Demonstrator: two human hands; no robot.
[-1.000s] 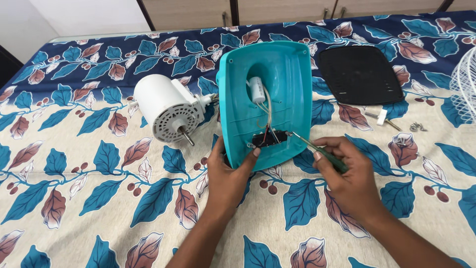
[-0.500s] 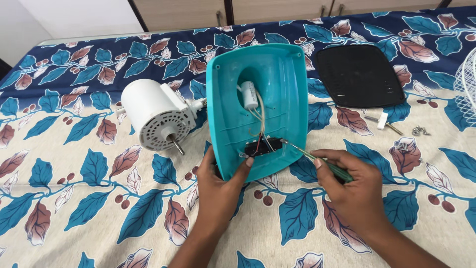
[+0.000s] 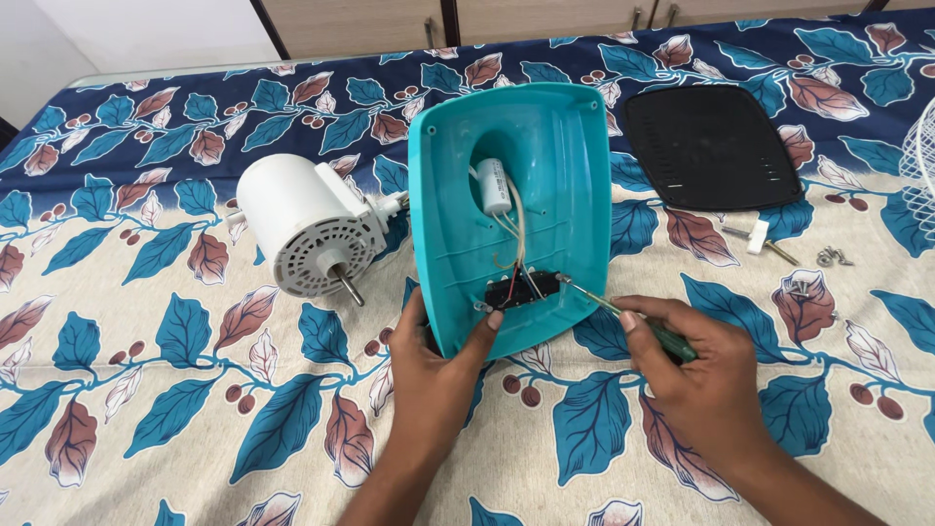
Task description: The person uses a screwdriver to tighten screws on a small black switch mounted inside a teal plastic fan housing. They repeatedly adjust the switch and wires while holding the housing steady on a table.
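Single head cam, looks steeply down & fwd, close over patterned bed (image 3: 146, 409).

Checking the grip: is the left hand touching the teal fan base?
Touching. The head view shows the left hand gripping the teal fan base at its lower edge, thumb pressed on the inside beside the black switch block.

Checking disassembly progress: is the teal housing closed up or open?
Open: the teal housing shows its hollow inside, capacitor and wires exposed; the black cover lies apart.

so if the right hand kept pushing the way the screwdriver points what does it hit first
Likely the black switch block inside the teal housing; the screwdriver in the right hand aims up-left, its tip already at the block's right end.
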